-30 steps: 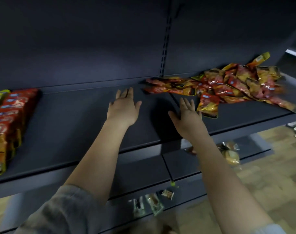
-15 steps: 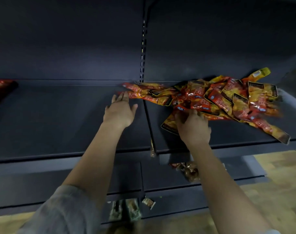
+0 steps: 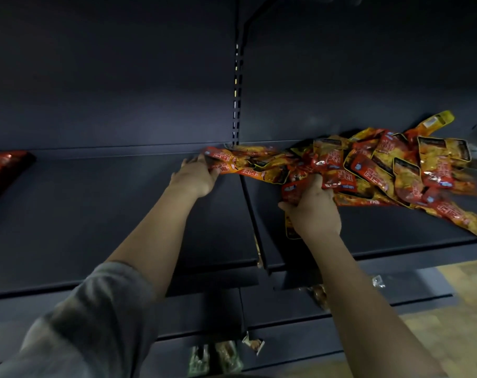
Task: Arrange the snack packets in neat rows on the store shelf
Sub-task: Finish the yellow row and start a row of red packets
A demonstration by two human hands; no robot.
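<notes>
Snack packets (image 3: 368, 167) piled messy on right part of shelf (image 3: 95, 214), near back wall. Left hand (image 3: 195, 177) grasps pile's left end. Right hand (image 3: 315, 210) grasps front packets. Wide bare room on left.

Single view, head-worn wide-angle camera, looking forward and slightly down from standing height at a dark store shelf (image 3: 117, 214), close enough that both forearms run up from the bottom edge. Straight lines bow toward the frame edges. Lower shelves (image 3: 286, 309) and a strip of floor (image 3: 449, 323) show at bottom right
</notes>
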